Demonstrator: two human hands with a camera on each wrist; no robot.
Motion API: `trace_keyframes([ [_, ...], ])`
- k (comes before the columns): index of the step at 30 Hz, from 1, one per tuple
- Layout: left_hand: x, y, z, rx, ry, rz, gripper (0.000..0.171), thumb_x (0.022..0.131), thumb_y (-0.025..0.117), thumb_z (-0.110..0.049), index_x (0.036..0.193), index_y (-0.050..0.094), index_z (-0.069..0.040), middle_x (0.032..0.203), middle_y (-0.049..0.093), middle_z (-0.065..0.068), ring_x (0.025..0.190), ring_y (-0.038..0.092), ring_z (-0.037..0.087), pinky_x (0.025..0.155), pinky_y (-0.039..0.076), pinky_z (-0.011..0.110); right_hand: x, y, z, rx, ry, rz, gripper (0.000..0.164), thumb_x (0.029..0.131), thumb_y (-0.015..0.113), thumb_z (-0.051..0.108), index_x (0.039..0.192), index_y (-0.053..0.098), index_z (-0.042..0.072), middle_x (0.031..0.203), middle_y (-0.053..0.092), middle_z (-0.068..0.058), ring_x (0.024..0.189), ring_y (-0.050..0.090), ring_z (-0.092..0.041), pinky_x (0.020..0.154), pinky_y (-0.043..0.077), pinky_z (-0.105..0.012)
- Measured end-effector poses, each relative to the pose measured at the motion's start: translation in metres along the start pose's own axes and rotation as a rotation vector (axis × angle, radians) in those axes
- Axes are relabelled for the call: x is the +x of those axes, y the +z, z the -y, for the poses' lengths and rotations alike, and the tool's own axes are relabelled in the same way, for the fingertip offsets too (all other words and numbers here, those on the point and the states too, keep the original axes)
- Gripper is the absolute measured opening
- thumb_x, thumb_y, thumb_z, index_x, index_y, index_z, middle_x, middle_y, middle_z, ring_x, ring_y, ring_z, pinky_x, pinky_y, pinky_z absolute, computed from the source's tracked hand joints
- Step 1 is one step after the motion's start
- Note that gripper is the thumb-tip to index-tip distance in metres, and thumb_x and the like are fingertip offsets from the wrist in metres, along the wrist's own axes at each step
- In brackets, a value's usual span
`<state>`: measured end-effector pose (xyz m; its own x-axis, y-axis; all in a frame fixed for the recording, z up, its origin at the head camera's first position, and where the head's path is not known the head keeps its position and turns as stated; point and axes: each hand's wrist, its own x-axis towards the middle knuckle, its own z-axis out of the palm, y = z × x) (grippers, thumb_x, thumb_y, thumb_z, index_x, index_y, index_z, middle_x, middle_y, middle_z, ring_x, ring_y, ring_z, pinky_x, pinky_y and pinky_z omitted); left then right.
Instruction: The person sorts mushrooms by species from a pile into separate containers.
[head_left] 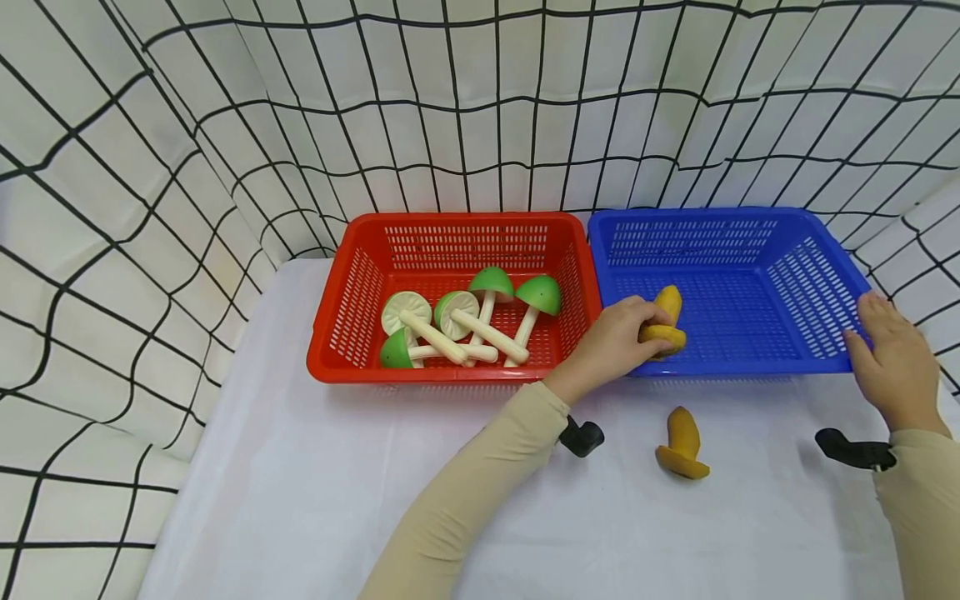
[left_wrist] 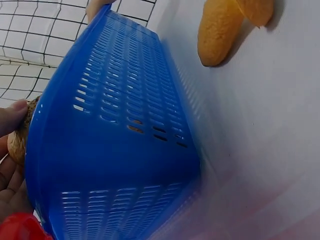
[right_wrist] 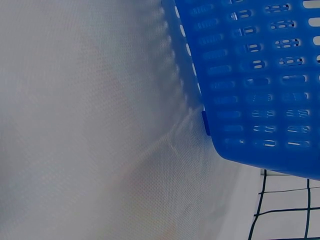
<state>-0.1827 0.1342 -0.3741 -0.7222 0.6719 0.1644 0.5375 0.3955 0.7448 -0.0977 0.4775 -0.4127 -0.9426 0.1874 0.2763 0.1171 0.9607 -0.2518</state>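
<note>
My left hand [head_left: 617, 343] pinches a yellow-brown toy mushroom [head_left: 663, 340] just inside the near left corner of the blue basket [head_left: 720, 367]. Its stem points up and away, with the cap nearest me. In the left wrist view, fingers grip the mushroom [left_wrist: 19, 142] beside the basket's rim. At the other end of the basket, my right hand [head_left: 896, 358] rests on the right rim with its fingers extended. A second yellow-brown mushroom [head_left: 682, 446] lies on the white cloth in front of the basket. The right wrist view shows only the basket's slotted outer wall [right_wrist: 265, 100] and cloth.
A red basket [head_left: 450, 375] stands directly left of the blue one, holding several green-capped mushrooms [head_left: 538, 293] with pale stems. White cloth covers the table [head_left: 300, 500]. Behind and at both sides rises black grid netting [head_left: 457, 108] over white fabric.
</note>
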Motion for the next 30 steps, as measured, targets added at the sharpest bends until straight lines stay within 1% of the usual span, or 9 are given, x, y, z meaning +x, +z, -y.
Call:
trace_keyframes([
  [3, 0.0011, 0.0011, -0.0015, 0.093, 0.006, 0.034, 0.026, 0.088, 0.067, -0.024, 0.109, 0.066, -0.009, 0.094, 0.055, -0.002, 0.083, 0.049, 0.006, 0.067, 0.038, 0.006, 0.0004, 0.0005, -0.0003, -0.007, 0.001, 0.001, 0.056, 0.098, 0.029, 0.020, 0.143, 0.017, -0.010, 0.146, 0.021, -0.030, 0.141, 0.013, -0.034, 0.116, 0.004, -0.039],
  [5, 0.0019, 0.0018, -0.0020, 0.140, 0.011, 0.057, 0.026, 0.089, 0.066, -0.025, 0.109, 0.066, -0.009, 0.093, 0.055, -0.002, 0.082, 0.049, 0.007, 0.066, 0.038, 0.007, 0.0005, 0.0007, -0.0004, -0.008, 0.000, 0.001, 0.056, 0.098, 0.029, 0.020, 0.143, 0.017, -0.010, 0.146, 0.021, -0.030, 0.141, 0.013, -0.034, 0.116, 0.004, -0.039],
  [9, 0.0033, 0.0027, -0.0019, 0.201, 0.018, 0.084, 0.026, 0.089, 0.066, -0.026, 0.109, 0.067, -0.010, 0.094, 0.055, -0.003, 0.082, 0.048, 0.006, 0.066, 0.037, 0.007, 0.0006, 0.0005, -0.0005, -0.004, -0.007, -0.006, 0.056, 0.097, 0.029, 0.020, 0.143, 0.018, -0.011, 0.146, 0.022, -0.030, 0.141, 0.013, -0.034, 0.116, 0.004, -0.038],
  [12, 0.0036, 0.0027, -0.0015, 0.218, 0.026, 0.089, 0.026, 0.090, 0.065, -0.026, 0.111, 0.067, -0.010, 0.096, 0.057, -0.002, 0.083, 0.048, 0.006, 0.068, 0.037, 0.007, 0.0002, 0.0003, -0.0008, -0.001, -0.011, -0.010, 0.056, 0.097, 0.030, 0.019, 0.142, 0.019, -0.011, 0.145, 0.023, -0.030, 0.141, 0.014, -0.033, 0.116, 0.005, -0.039],
  [20, 0.0024, 0.0031, -0.0006, 0.220, 0.047, 0.082, 0.027, 0.092, 0.063, -0.023, 0.114, 0.066, -0.009, 0.098, 0.058, -0.001, 0.083, 0.049, 0.006, 0.071, 0.038, 0.007, -0.0005, 0.0004, -0.0004, -0.006, -0.001, -0.011, 0.056, 0.097, 0.030, 0.019, 0.143, 0.018, -0.011, 0.146, 0.022, -0.030, 0.141, 0.014, -0.033, 0.116, 0.005, -0.040],
  [26, 0.0023, 0.0022, -0.0019, 0.251, 0.062, 0.092, 0.027, 0.095, 0.058, -0.019, 0.118, 0.064, -0.006, 0.104, 0.060, 0.001, 0.088, 0.051, 0.007, 0.077, 0.041, 0.008, 0.0000, -0.0001, 0.0001, -0.009, -0.001, -0.011, 0.056, 0.097, 0.030, 0.019, 0.143, 0.018, -0.011, 0.145, 0.022, -0.030, 0.141, 0.014, -0.033, 0.116, 0.005, -0.039],
  [30, 0.0016, 0.0020, -0.0021, 0.233, 0.061, 0.092, 0.027, 0.096, 0.056, -0.016, 0.120, 0.063, -0.005, 0.106, 0.060, 0.002, 0.092, 0.053, 0.007, 0.081, 0.041, 0.008, -0.0002, 0.0003, -0.0005, -0.001, -0.009, -0.015, 0.055, 0.097, 0.030, 0.018, 0.142, 0.019, -0.011, 0.145, 0.023, -0.030, 0.141, 0.014, -0.033, 0.116, 0.005, -0.039],
])
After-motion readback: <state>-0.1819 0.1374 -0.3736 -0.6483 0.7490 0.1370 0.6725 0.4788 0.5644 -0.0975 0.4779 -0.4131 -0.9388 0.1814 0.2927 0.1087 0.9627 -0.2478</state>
